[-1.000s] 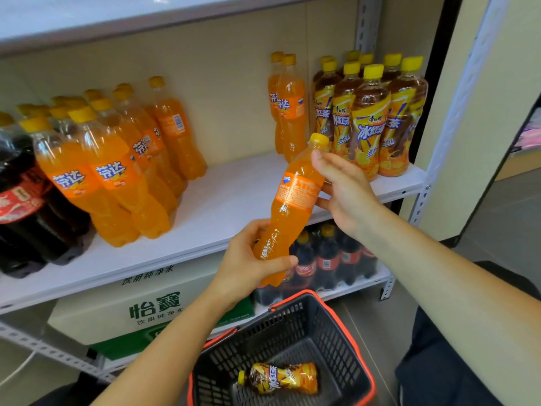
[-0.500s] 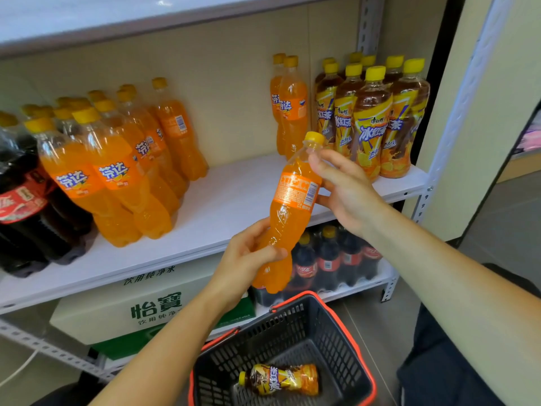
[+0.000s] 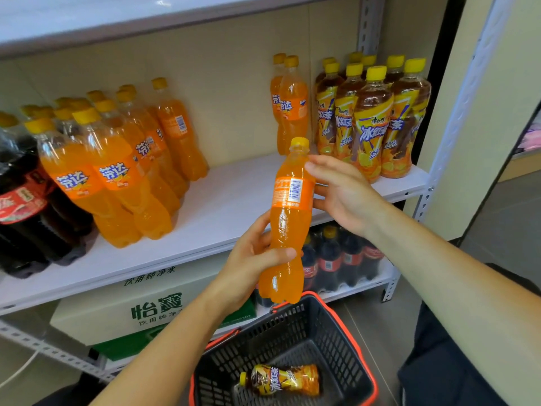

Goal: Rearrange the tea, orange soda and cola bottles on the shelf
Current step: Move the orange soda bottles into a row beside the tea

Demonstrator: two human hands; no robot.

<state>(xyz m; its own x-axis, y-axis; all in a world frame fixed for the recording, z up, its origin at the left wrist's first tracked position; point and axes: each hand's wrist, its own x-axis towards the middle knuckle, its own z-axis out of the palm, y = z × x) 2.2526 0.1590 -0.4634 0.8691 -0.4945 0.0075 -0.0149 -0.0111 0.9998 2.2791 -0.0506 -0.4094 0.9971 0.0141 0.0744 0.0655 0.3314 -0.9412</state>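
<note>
Step in hand, my guess: shelve the orange soda bottle (image 3: 288, 224). Stand it base-flat on the shelf (image 3: 222, 206) with the orange soda group (image 3: 117, 177) left of the hands, label facing out. Left hand (image 3: 251, 259) is curled round the bottle's lower waist. Right hand (image 3: 345, 194) is nearly flat, its straight fingertips touching the label side without gripping. The bottle is upright between both hands.
</note>
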